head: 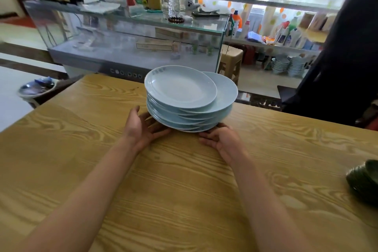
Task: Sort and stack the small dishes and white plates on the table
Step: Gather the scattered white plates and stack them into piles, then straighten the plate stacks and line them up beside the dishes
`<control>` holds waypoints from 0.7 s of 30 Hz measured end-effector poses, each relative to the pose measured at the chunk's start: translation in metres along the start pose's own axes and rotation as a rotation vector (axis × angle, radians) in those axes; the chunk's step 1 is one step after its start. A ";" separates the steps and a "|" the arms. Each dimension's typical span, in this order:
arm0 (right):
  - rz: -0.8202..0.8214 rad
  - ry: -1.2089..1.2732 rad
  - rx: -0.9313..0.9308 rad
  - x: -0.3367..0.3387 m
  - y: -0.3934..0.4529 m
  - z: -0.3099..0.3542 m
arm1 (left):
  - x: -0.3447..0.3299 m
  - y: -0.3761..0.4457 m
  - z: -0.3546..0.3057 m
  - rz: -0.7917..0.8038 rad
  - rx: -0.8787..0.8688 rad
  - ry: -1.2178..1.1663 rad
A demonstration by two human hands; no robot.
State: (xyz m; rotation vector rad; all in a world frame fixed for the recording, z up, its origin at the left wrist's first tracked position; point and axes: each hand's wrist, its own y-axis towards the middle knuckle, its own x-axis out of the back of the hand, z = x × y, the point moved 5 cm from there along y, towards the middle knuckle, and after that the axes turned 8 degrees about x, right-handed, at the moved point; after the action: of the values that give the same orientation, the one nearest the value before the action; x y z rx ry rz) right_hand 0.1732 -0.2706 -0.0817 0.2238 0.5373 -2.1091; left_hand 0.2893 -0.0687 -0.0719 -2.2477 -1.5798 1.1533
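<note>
A stack of several white plates [180, 88] stands toward the far side of the wooden table [184, 180]. The upper plates sit shifted to the left, so the pile is uneven. My left hand [143, 127] lies at the stack's lower left with its fingers stretched toward the bottom plate and its thumb raised beside the rims. At the lower right, my right hand [222, 139] touches the bottom rim, fingers pointing left along the table. A pile of small dark green dishes [364, 180] sits at the table's right edge, partly cut off.
A person in dark clothing [337, 47] stands at the table's far right corner. Beyond the table are a glass display counter [133, 32], a plastic stool [231, 61] and shelves with bottles and stacked bowls [286, 63]. A bin [36, 88] stands on the floor at left.
</note>
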 end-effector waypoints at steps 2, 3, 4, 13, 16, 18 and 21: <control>-0.002 0.019 0.006 -0.008 0.008 -0.001 | 0.004 0.011 -0.007 -0.018 -0.006 0.008; -0.004 0.023 0.012 -0.011 0.011 -0.001 | 0.005 0.015 -0.010 -0.029 -0.009 0.014; -0.005 0.027 0.016 -0.013 0.014 -0.001 | 0.006 0.020 -0.014 -0.039 -0.010 0.025; 0.014 0.045 -0.004 -0.030 0.034 -0.002 | 0.009 0.046 -0.032 -0.051 -0.050 0.083; 0.017 0.078 -0.013 -0.028 0.036 -0.003 | 0.010 0.047 -0.027 -0.027 -0.051 0.095; -0.005 0.101 -0.003 -0.026 0.034 -0.004 | 0.010 0.043 -0.022 -0.013 -0.096 0.087; -0.103 -0.116 0.085 -0.018 0.016 -0.005 | 0.013 0.029 -0.013 -0.087 -0.224 0.160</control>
State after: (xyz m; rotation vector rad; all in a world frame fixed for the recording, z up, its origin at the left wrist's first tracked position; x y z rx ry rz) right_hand 0.1960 -0.2628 -0.0841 0.1229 0.3977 -2.2321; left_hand 0.3210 -0.0661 -0.0854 -2.3107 -1.7973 0.7881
